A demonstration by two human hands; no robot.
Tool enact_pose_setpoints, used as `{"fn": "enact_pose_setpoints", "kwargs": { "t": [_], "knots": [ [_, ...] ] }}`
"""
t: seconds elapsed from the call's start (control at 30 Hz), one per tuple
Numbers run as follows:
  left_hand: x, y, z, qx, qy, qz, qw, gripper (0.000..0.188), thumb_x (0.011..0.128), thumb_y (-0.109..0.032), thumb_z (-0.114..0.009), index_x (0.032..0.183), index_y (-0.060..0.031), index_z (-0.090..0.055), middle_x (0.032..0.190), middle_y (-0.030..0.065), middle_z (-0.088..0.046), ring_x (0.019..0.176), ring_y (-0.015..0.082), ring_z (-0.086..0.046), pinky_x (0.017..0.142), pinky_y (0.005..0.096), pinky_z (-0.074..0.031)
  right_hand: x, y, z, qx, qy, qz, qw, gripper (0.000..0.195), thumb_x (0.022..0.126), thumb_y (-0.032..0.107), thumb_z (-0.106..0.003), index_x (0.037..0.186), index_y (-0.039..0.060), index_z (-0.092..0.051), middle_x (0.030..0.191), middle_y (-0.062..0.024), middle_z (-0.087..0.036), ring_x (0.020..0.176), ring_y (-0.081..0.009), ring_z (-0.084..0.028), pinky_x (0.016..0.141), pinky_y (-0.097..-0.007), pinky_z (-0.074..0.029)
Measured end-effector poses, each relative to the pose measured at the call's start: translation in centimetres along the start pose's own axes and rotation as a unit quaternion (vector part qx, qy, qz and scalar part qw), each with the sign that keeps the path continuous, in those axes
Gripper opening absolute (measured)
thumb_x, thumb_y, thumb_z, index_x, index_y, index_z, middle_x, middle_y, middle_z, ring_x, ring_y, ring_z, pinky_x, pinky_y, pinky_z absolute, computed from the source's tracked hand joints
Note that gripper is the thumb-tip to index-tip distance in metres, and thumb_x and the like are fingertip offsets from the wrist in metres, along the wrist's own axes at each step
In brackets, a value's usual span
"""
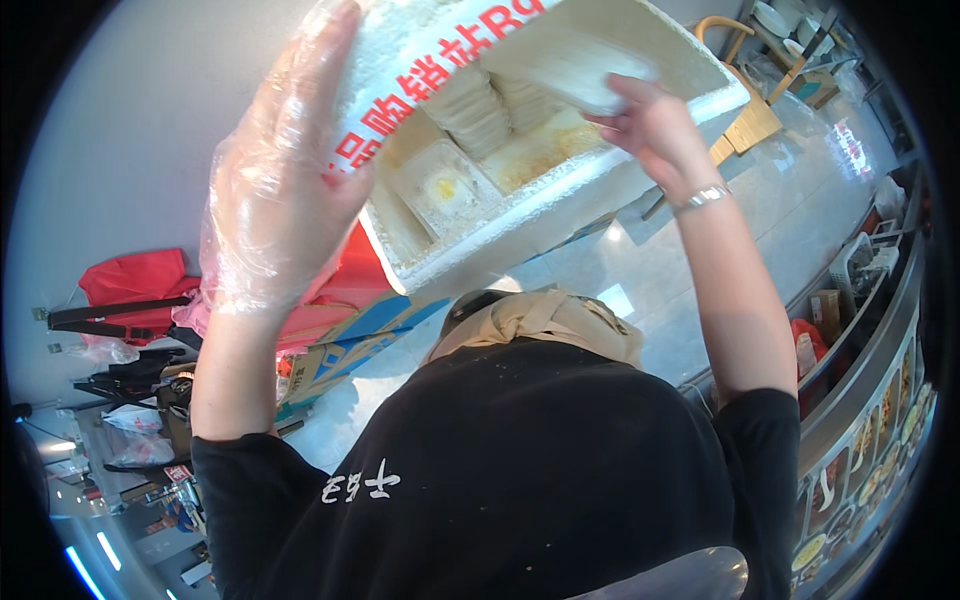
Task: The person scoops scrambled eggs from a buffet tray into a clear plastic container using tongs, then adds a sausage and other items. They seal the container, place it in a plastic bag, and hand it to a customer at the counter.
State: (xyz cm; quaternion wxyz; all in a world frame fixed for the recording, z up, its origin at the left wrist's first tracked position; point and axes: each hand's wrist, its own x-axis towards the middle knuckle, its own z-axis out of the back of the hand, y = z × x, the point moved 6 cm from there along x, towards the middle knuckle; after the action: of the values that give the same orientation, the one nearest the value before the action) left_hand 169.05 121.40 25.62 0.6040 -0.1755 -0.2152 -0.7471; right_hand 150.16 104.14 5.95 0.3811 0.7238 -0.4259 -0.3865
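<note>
My left hand, in a clear plastic glove, holds up a white foam lid bearing red writing. Below it stands an open white foam box. Stacks of thin, pale, flat pieces fill its far side, partly hidden by the lid. Nearer the front wall lies a clear plastic tray with a yellow spot on it. My bare right hand grips a flat, whitish, translucent piece over the box's right part; motion blurs it, and its exact kind is unclear.
Cardboard boxes and a red bag are at left. A wooden chair stands beyond the foam box. Along the right runs a counter with food trays, beside a white plastic basket. Tiled floor shows between.
</note>
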Motion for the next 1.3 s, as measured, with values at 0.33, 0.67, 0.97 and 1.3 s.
{"fn": "enact_pose_setpoints", "kwargs": {
  "t": [0.33,0.67,0.97,1.3],
  "knots": [
    [0.9,-1.0,-1.2,-0.015,0.022,-0.019,0.999,0.078,0.068,0.002,-0.073,0.138,-0.0104,-0.042,0.135,0.0130,-0.050,0.122,0.0322,-0.051,0.096,0.0380,-0.047,7.8,-14.9,-19.0,0.140,0.125,-0.134,0.973,0.019,0.090,0.018,-0.054,0.101,0.0029,-0.053,0.087,-0.0112,-0.060,0.069,-0.0205,-0.061,0.055,-0.0330,-0.047],
    [-0.2,-1.3,-1.9,-0.011,0.065,-0.038,0.997,0.080,0.061,0.003,-0.074,0.134,-0.0086,-0.046,0.124,0.0228,-0.055,0.111,0.0392,-0.056,0.089,0.0431,-0.049,9.9,-20.5,-24.6,0.180,0.086,-0.182,0.963,0.023,0.093,0.016,-0.050,0.113,0.0032,-0.049,0.104,-0.0134,-0.057,0.090,-0.0240,-0.058,0.077,-0.0384,-0.045],
    [-3.2,-1.6,-5.1,0.007,0.093,0.006,0.996,0.069,0.078,-0.009,-0.060,0.141,-0.0303,-0.041,0.134,0.0239,-0.045,0.117,0.0433,-0.051,0.091,0.0536,-0.044,-1.7,-7.8,-18.1,0.266,0.122,-0.212,0.932,0.029,0.095,0.013,-0.045,0.123,0.0034,-0.046,0.120,-0.0153,-0.054,0.109,-0.0273,-0.054,0.096,-0.0433,-0.044],
    [-7.7,-4.4,-11.2,0.024,0.142,-0.033,0.989,0.067,0.076,-0.020,-0.070,0.137,-0.0264,-0.045,0.135,0.0188,-0.046,0.117,0.0411,-0.050,0.093,0.0496,-0.044,-4.7,-1.0,8.3,-0.172,-0.232,0.239,0.927,0.061,0.094,0.031,-0.054,0.147,0.0138,-0.029,0.151,-0.0215,-0.020,0.137,-0.0294,-0.028,0.104,-0.0415,-0.034]
  ]
}}
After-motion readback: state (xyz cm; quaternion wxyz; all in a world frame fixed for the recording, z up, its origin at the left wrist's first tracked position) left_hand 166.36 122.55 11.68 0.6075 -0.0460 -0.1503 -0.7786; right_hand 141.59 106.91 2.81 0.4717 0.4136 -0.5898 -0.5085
